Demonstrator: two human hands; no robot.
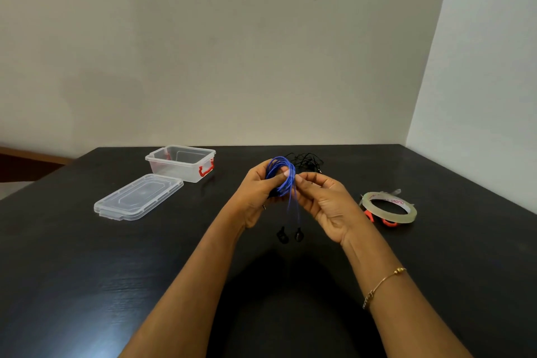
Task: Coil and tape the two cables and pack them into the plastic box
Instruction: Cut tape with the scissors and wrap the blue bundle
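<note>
Over the dark surface point(87, 270), the left hand point(258, 195) grips a blue cable point(280, 176) wound into a coil, thumb pressed across the loops. The right hand point(325, 200) pinches the same coil from the other side with its fingers point(302, 180). Two black earbuds point(290, 234) dangle below. A tangled black cable point(308, 161) lies just behind the hands. The open box point(181, 163) sits far left, its lid point(138, 196) beside it; a tape roll point(388, 208) rests on orange scissors point(380, 219) at right.
</note>
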